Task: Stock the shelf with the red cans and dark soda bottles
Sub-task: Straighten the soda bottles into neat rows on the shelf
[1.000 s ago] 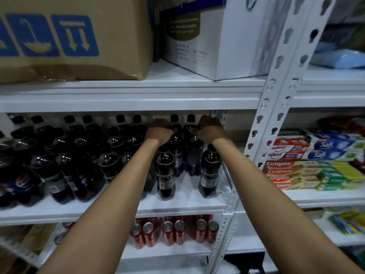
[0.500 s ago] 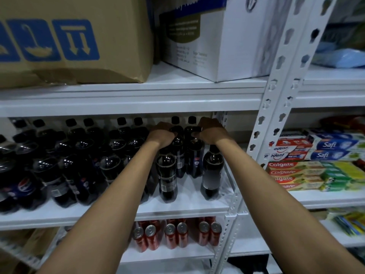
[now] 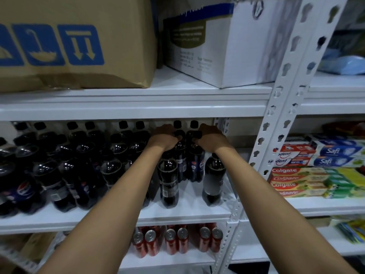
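Head view, soda bottles (image 3: 178,155) upright, caps up

White metal shelving (image 3: 138,107) with a perforated upright (image 3: 284,91) stands under dim, perhaps artificial, light

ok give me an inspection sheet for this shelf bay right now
surface: white middle shelf, bare strip at front.
job's things: dark soda bottles fill the middle shelf; red cans upright on the shelf below.
clutter: brown carton and white box on the top shelf.
grips: left hand and right hand each hold a bottle top.
cables: nothing seen.
surroundings: toothpaste boxes in the bay to the right.
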